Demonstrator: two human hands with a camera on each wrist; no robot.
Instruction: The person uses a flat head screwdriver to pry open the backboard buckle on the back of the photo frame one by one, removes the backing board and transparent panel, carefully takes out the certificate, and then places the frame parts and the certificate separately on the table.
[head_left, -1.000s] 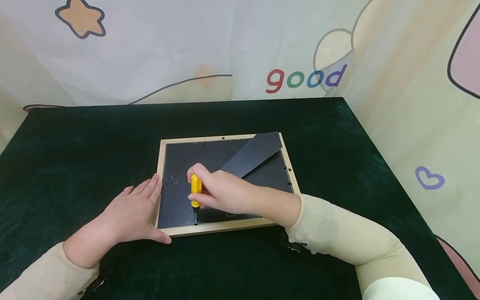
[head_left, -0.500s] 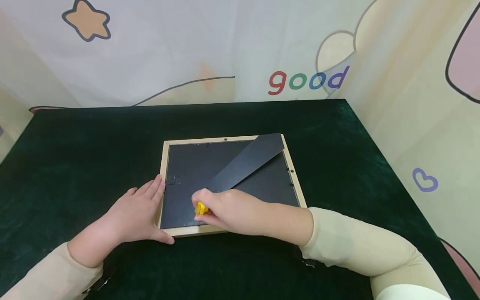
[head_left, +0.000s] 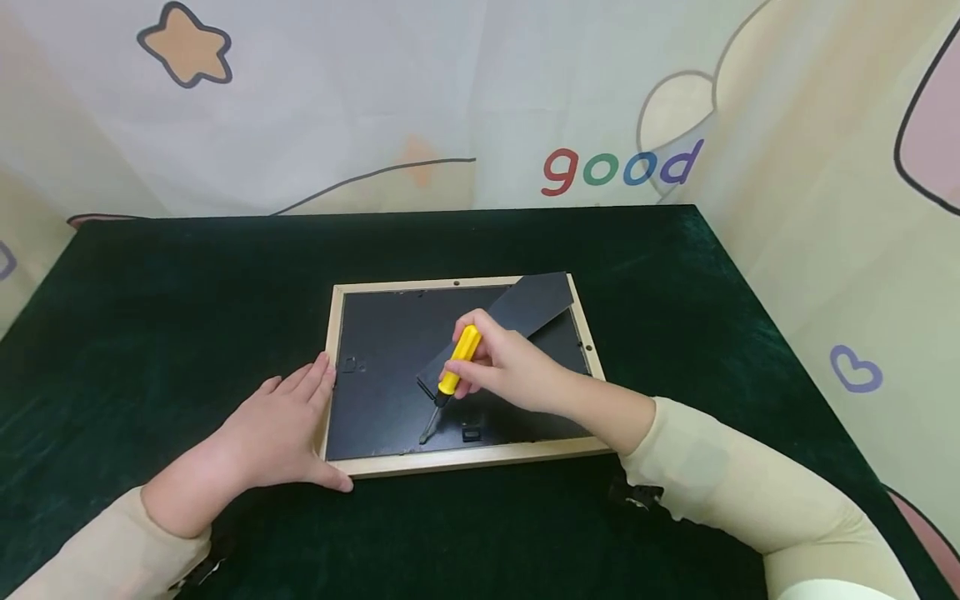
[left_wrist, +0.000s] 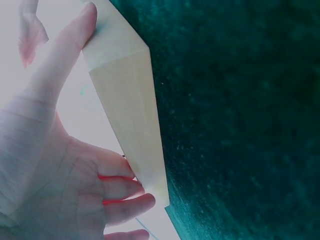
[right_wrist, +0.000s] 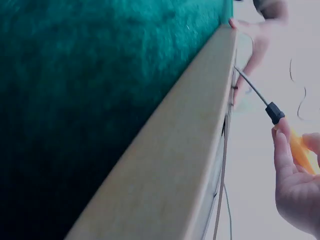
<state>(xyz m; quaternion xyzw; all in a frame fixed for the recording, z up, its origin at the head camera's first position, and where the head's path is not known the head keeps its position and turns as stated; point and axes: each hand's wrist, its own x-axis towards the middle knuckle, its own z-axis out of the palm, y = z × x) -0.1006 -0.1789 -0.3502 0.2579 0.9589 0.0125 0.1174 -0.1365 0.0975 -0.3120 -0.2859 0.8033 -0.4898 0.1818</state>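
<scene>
With our right hand (head_left: pixel 517 367) curled around the yellow screwdriver (head_left: pixel 459 360), tip near the near-edge clip (head_left: pixel 470 433), and left hand (head_left: pixel 273 429) flat-fingered against the picture frame (head_left: pixel 331 367) lying face-down mid-table, we risk the blade slipping and gouging the backing board (head_left: pixel 382 367).

The right hand (head_left: pixel 510 367) hides the middle of the black stand flap (head_left: pixel 525 304) and part of the yellow screwdriver (head_left: pixel 457 362) handle. Both wrist views are washed out: the frame (left_wrist: pixel 127 115) backing glares white, and the left hand (left_wrist: pixel 55 165) is cut off by the picture's edge. The small clip (head_left: pixel 470 433) near the frame's near edge is too small to make out.
</scene>
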